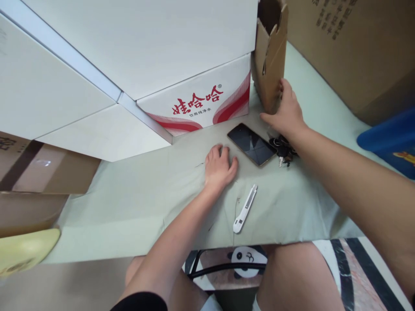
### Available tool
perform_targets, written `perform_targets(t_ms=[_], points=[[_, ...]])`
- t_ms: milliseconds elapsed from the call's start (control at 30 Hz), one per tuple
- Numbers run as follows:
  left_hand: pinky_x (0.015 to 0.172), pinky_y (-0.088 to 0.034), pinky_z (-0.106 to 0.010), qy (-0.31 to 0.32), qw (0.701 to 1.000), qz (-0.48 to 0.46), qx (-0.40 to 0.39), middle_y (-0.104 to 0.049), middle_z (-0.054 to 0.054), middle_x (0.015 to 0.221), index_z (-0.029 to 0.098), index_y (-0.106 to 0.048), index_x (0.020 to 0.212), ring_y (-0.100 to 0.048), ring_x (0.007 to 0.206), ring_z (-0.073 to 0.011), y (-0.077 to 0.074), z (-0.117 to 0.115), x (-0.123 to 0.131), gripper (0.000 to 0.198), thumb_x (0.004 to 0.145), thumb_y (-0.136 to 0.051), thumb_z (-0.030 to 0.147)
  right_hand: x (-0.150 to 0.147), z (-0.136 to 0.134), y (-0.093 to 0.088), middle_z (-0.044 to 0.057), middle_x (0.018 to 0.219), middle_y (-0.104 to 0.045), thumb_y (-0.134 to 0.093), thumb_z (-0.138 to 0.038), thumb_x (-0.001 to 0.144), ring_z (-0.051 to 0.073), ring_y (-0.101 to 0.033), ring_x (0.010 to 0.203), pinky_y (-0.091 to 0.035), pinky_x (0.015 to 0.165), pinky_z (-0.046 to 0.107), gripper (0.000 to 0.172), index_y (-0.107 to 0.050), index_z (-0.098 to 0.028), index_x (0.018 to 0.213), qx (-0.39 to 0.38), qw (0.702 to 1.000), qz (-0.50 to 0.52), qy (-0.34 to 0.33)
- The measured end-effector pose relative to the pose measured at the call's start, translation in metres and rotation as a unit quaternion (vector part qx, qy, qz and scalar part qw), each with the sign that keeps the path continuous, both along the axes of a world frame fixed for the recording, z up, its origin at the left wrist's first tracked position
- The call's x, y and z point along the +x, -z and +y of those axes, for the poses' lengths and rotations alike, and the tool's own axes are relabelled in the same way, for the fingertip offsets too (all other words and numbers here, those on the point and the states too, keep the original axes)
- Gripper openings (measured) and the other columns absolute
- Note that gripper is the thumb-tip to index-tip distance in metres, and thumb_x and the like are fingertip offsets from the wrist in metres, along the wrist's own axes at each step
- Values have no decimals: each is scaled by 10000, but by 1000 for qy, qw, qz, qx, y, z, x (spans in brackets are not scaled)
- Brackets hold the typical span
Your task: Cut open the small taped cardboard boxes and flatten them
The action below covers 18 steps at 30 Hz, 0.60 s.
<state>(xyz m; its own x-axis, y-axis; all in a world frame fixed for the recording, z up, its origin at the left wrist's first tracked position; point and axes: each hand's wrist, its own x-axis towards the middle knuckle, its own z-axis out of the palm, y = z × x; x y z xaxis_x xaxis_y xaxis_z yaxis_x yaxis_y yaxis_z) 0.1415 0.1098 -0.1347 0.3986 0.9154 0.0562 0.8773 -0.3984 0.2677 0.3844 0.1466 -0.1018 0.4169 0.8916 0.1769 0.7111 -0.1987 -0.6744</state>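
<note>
My left hand (220,166) lies on the pale green cloth with its fingers apart, holding nothing. To its right are a dark smartphone (252,144) lying face up and, nearer to me, a white box cutter (245,209). My right hand (288,110) grips the near lower end of a narrow brown cardboard box (269,69), thumb in front and fingers along the right side. The box stands upright with its open top away from me. A bunch of keys (282,151) lies below my right wrist, partly hidden by it.
A white carton with red lettering (197,103) stands behind my left hand, among stacked white cartons (149,39). Brown cartons (65,168) and a yellow object (29,250) are at left. A large brown carton (353,56) and a blue object (389,140) stand at right.
</note>
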Motion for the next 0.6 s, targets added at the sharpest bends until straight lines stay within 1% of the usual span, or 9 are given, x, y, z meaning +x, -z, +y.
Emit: perform_targets(t_ms=[100, 200, 367, 433, 500, 533, 567, 600], points=[[1195, -443, -494, -2, 1000, -2, 4, -580, -188, 1473, 156, -631, 1337, -528, 1409, -344, 0, 0, 0, 386, 1014, -530, 341, -3, -8, -5, 174, 1694, -355, -675, -298, 897, 296, -395, 1531, -423, 1192, 437, 916, -176, -142, 1648, 4, 1000, -10, -10], [1189, -445, -483, -1, 1000, -1, 10, -586, -185, 1464, 156, -633, 1336, -531, 1402, -339, 1, -1, 0, 386, 1014, -529, 343, -3, -10, -4, 169, 1693, -349, -636, -317, 924, 293, -387, 1530, -409, 1198, 436, 873, -172, -147, 1644, 5, 1000, -18, -14], [1186, -442, -476, 2, 1000, 6, 8, -584, -187, 1458, 142, -634, 1338, -536, 1393, -340, 0, -1, 0, 391, 1016, -525, 334, 2, -10, -6, 146, 1689, -353, -660, -306, 873, 297, -394, 1485, -395, 1202, 472, 906, -197, -192, 1643, 8, 1000, 6, -4], [1185, -442, -477, 2, 1000, 5, 8, -583, -188, 1460, 140, -635, 1336, -533, 1396, -344, 0, -1, 0, 390, 1016, -527, 335, 1, -14, -9, 154, 1673, -365, -662, -292, 853, 299, -385, 1483, -397, 1198, 476, 900, -224, -188, 1632, 14, 1000, 0, 8], [1180, -446, -479, 2, 1000, 4, 9, -584, -185, 1463, 149, -636, 1330, -533, 1394, -343, 0, -1, 1, 380, 1015, -531, 334, -5, -20, -12, 165, 1643, -396, -636, -281, 856, 303, -399, 1474, -404, 1195, 479, 839, -279, -175, 1608, 25, 999, -19, 18], [1177, -448, -479, 2, 1000, 5, 9, -585, -184, 1462, 153, -637, 1327, -534, 1391, -341, 0, -1, 1, 375, 1015, -532, 334, -10, -23, -12, 171, 1616, -428, -612, -278, 868, 307, -421, 1460, -407, 1194, 481, 780, -326, -168, 1585, 31, 999, -32, 16], [1177, -448, -477, 3, 1000, 5, 9, -586, -183, 1461, 155, -637, 1324, -535, 1389, -340, 0, -1, 1, 373, 1015, -532, 335, -16, -27, -12, 176, 1578, -469, -585, -272, 879, 312, -456, 1434, -415, 1189, 483, 712, -383, -160, 1553, 32, 998, -46, 4], [1178, -446, -474, 3, 1000, 5, 10, -586, -183, 1458, 152, -637, 1324, -536, 1388, -339, 0, -1, 1, 375, 1015, -532, 336, -23, -30, -12, 180, 1540, -506, -561, -268, 889, 317, -492, 1406, -425, 1181, 483, 651, -437, -153, 1518, 27, 998, -59, -20]])
